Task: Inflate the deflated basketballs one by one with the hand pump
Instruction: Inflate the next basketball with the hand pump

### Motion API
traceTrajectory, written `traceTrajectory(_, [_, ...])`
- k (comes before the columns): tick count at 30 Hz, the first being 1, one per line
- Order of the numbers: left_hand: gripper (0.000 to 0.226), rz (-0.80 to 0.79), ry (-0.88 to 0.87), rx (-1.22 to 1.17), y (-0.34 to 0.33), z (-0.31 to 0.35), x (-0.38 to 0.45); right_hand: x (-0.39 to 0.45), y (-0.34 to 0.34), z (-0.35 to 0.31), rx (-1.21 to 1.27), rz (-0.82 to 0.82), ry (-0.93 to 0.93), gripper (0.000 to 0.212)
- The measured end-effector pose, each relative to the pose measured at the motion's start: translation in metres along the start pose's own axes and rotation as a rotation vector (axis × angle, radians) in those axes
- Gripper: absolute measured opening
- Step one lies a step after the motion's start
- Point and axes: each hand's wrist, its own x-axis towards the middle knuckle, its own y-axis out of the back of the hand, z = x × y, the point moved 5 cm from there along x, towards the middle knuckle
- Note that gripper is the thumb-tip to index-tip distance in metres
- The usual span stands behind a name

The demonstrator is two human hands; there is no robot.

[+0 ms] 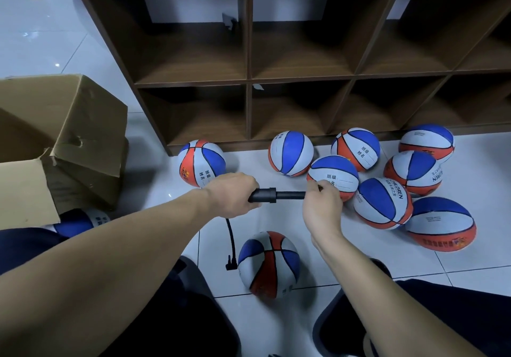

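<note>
A black hand pump (272, 195) is held level above the floor. My left hand (231, 195) is closed around its barrel end. My right hand (322, 206) grips the handle end. A thin black hose (231, 239) hangs from the pump down to a nozzle beside a red, white and blue basketball (269, 264) lying on the tiles between my knees. Whether the nozzle is in the ball cannot be told. Several more basketballs (383, 203) lie in a cluster to the right, and one ball (201, 163) rests by the shelf's left corner.
A dark wooden cubby shelf (249, 80) stands ahead with empty compartments. An open cardboard box (55, 141) sits at the left, with another ball (74, 225) partly hidden under its flap. My knees in dark trousers fill the bottom of the view.
</note>
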Motion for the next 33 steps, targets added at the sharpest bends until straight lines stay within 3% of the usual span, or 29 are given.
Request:
traceTrajectory(8, [0.023, 0.037, -0.033, -0.022, -0.002, 0.021, 0.002, -0.019, -0.026, -0.011, -0.085, -0.158, 0.091, 0.024])
traceTrajectory(24, [0.024, 0.025, -0.060, -0.014, -0.003, 0.008, 0.003, -0.012, -0.023, -0.013, -0.028, -0.231, 0.097, 0.025])
traceTrajectory(28, [0.026, -0.027, -0.034, -0.136, -0.005, -0.011, 0.000, 0.002, -0.006, -0.018, -0.046, -0.152, 0.149, 0.028])
traceTrajectory(33, [0.027, -0.038, 0.059, -0.151, -0.004, -0.037, -0.005, 0.027, 0.027, -0.010, -0.017, -0.046, 0.024, 0.034])
